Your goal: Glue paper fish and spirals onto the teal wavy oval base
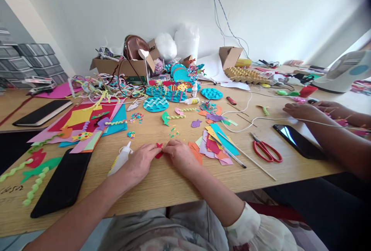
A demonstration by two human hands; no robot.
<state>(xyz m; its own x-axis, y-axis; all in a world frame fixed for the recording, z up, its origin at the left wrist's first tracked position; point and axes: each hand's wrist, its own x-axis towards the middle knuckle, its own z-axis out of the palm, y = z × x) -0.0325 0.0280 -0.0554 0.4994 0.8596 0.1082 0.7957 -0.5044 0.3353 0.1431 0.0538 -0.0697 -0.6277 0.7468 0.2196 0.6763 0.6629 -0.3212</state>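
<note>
A small red paper cutout (159,150) lies on the wooden table between my two hands. My left hand (142,161) has its fingers closed together on the cutout's left edge. From the other side, my right hand (179,157) pinches its right edge. Beside my left hand lies a white glue bottle (121,159) with its nozzle pointing away from me. Tiny coloured bits (174,131) are scattered beyond my hands. A purple fish cutout (196,123) and a green cutout (165,118) with a wavy strip lie farther back.
Paper scraps (213,146), a pen, a wooden stick and red-handled scissors (265,148) lie to the right. Another person's hands (301,110) work beyond a phone (298,141). A black phone (62,183) and coloured sheets are on the left; blue decorated discs (155,104) stand behind.
</note>
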